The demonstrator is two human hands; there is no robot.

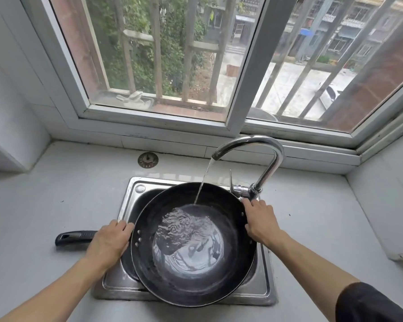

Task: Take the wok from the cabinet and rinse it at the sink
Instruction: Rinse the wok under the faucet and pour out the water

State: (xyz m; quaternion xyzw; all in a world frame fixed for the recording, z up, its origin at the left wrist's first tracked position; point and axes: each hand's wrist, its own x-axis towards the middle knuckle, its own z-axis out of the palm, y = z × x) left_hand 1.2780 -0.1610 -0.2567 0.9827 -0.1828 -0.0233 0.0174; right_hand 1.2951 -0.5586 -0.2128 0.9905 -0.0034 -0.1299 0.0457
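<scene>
Here, the wok (193, 245) sits over the sink (135, 189), water from the faucet (261, 145) pooling inside. Your left hand (109, 242) grips the rim where the handle (76, 237) joins — your right hand (260, 220) clasps the opposite rim.

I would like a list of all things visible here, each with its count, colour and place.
wok: one, black, over the sink, water pooling inside
wok handle: one, black, pointing left over the counter
sink: one, steel, set in the counter
tap: one, chrome, behind the sink at right, water running
strainer: one, metal, on the counter behind the sink
counter: one, white, around the sink
window: one, white frame, behind the counter
left hand: at the wok's left rim
right hand: at the wok's right rim
</scene>
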